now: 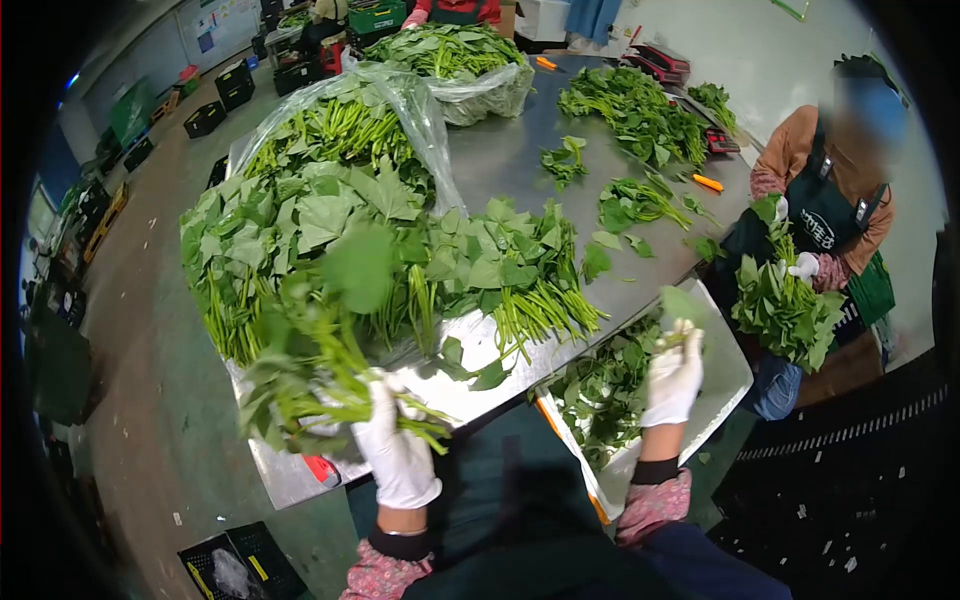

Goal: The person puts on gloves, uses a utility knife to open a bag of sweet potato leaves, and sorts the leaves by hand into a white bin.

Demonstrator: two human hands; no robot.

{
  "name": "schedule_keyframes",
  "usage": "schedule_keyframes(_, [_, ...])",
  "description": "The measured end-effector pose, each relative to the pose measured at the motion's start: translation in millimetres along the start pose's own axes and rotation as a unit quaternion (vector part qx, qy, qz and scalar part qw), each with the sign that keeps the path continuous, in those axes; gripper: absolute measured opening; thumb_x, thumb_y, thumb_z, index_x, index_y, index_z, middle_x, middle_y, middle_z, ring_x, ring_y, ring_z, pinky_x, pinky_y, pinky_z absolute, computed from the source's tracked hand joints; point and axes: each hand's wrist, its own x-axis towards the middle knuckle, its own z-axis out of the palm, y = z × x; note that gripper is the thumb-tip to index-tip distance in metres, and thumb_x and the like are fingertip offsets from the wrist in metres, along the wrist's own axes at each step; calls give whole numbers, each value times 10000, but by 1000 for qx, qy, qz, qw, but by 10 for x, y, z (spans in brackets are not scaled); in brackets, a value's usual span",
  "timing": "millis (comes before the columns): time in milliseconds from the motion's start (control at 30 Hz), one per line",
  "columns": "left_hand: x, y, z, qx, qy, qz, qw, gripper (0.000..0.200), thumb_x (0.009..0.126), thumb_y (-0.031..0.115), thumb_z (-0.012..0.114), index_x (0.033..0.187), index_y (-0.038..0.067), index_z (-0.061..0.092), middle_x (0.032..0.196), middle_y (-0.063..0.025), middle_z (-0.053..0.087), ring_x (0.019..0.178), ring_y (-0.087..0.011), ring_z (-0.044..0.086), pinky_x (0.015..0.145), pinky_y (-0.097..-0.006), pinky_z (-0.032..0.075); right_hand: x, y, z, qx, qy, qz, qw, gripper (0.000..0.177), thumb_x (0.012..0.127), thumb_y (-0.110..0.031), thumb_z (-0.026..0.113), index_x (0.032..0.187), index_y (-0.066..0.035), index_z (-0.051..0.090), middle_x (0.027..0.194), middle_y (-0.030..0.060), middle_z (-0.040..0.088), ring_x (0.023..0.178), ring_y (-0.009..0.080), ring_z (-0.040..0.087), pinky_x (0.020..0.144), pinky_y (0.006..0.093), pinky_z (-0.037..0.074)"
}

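My left hand (390, 440), in a white glove, is closed round the stems of a bunch of leafy greens (315, 375). The bunch is held over the table's near edge, its leaves pointing left and partly blurred. My right hand (675, 375), also gloved, is raised over a white bin (722, 388) with its fingers pinched on a leaf (684, 306), which is blurred. Loose leaves (610, 390) lie inside the bin. Just beyond my left hand, a big heap of greens (300, 215) and a smaller pile (515, 265) rest on the metal table (490, 165).
Clear plastic bags of greens (470, 100) stand at the back. More bunches (640, 110) lie near red scales (668, 65), with an orange-handled tool (708, 183) nearby. At right, a co-worker (830, 200) holds a bunch. A black crate (240, 565) sits on the floor.
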Motion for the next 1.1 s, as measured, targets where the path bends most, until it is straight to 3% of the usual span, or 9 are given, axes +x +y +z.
schedule_keyframes(133, [51,321,46,-32,-33,108,993,407,989,171,560,1352,26,447,933,-21,578,711,-89,501,644,-229,460,393,-263,-577,42,135,230,963,531,973,-445,541,1091,73,543,974,188,639,848,230,633,738,320,573])
schedule_keyframes(267, [243,233,-154,-58,-59,7,997,213,984,187,573,1128,36,528,894,-24,554,738,-112,503,688,-242,452,-267,135,-236,-263,-173,176,933,380,973,-280,588,1112,73,611,926,116,696,660,129,618,603,243,521])
schedule_keyframes(400, [139,-121,-322,32,-92,-2,995,140,974,202,591,1038,80,563,954,-49,586,883,-173,571,777,-344,508,-497,779,327,-437,-216,118,865,227,941,-232,614,1028,-42,703,829,57,709,623,114,599,574,242,469])
schedule_keyframes(500, [-120,116,89,26,-56,-74,995,141,983,202,572,1035,75,541,1087,-114,626,1070,-252,635,896,-439,553,-359,1338,436,-677,-318,-230,623,233,867,-301,633,946,-84,665,865,151,678,699,293,655,619,396,515])
schedule_keyframes(533, [-115,119,52,17,-65,-69,995,144,984,202,570,1043,76,534,1066,-115,631,1011,-251,653,861,-430,567,-337,1481,461,-766,-313,-245,505,236,868,-323,608,876,-87,621,832,130,657,726,313,663,620,421,517])
schedule_keyframes(600, [-91,92,-107,-2,-79,-53,995,152,985,201,568,1060,78,520,1023,-119,640,894,-248,689,791,-413,595,-262,1693,432,-813,-294,-241,442,219,841,-310,624,849,-94,589,805,128,641,729,329,661,624,443,516])
schedule_keyframes(700, [-64,26,-163,1,-55,-22,998,188,989,234,567,1064,74,502,784,-67,594,618,-179,599,512,-312,495,-199,1757,377,-809,-303,-244,441,212,813,-288,643,845,-82,610,815,128,650,744,323,659,641,431,510])
schedule_keyframes(900, [-66,-131,-146,-18,-62,-114,991,191,984,142,568,1130,34,514,703,-30,514,532,-131,478,487,-275,395,-219,1228,450,-492,-317,64,809,159,873,-175,682,924,-35,627,736,-15,576,643,67,529,561,239,418])
schedule_keyframes(1100, [-66,-283,-97,50,-37,-142,988,128,931,56,620,1044,6,585,784,-81,635,602,-146,589,534,-260,466,-911,946,640,-388,-383,120,830,111,876,-78,697,934,-48,609,760,-82,543,620,-12,433,532,167,359])
